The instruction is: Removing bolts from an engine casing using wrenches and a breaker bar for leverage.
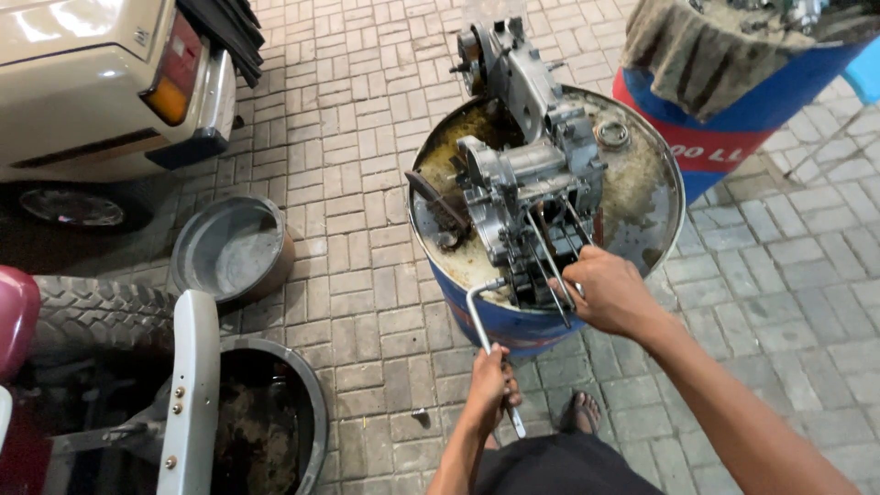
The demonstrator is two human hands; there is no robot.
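Engine block of grey cast metal [527, 174] is set atop blue steel drum [500, 321]. Bent silver L-shaped wrench [484, 330] is gripped by left hand [490, 385]; long studs [550, 252] are clasped by right hand [610, 293].

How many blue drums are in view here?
2. One drum stands at centre under the engine, near both hands; the other drum is top right, draped with a cloth. More may sit outside the frame.
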